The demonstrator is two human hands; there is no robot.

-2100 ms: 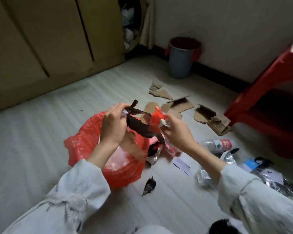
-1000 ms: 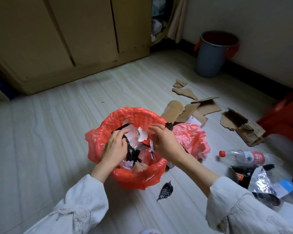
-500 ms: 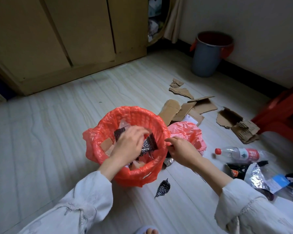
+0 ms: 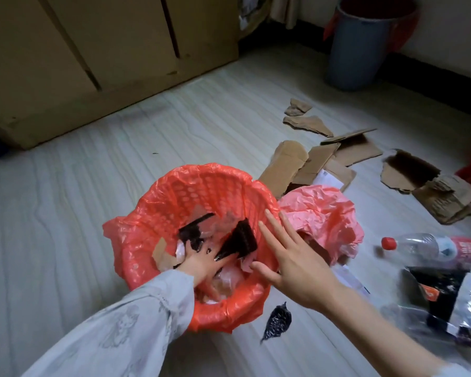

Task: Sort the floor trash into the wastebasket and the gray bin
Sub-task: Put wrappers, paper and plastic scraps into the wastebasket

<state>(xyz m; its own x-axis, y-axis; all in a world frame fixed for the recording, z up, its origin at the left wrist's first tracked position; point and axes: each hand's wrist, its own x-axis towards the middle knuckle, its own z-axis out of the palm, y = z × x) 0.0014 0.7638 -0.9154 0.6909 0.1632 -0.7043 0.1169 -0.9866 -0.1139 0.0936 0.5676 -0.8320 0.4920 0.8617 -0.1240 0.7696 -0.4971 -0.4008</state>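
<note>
Down on the pale floor, seen from the head camera, the wastebasket (image 4: pixel 201 240) lined with a red bag stands between the arms, and the left hand (image 4: pixel 201 265) is pushed down among the scraps in it; whether its fingers grip anything I cannot tell, since they are buried in paper and dark wrapper. The right hand (image 4: pixel 288 259) hovers over the near rim with fingers spread and straight, holding nothing. Around the basket lie a pink bag (image 4: pixel 324 213), torn cardboard pieces (image 4: pixel 318 161), a clear bottle (image 4: pixel 430 248) with a red cap, foil wrappers (image 4: pixel 446 295) and a small black scrap (image 4: pixel 276 321). The gray bin (image 4: pixel 362 44) stands well apart by the wall. The wrappers and bag look light, limp and slick, best pinched at an edge; the cardboard is stiff and can be taken by a side, the bottle round its body.
</note>
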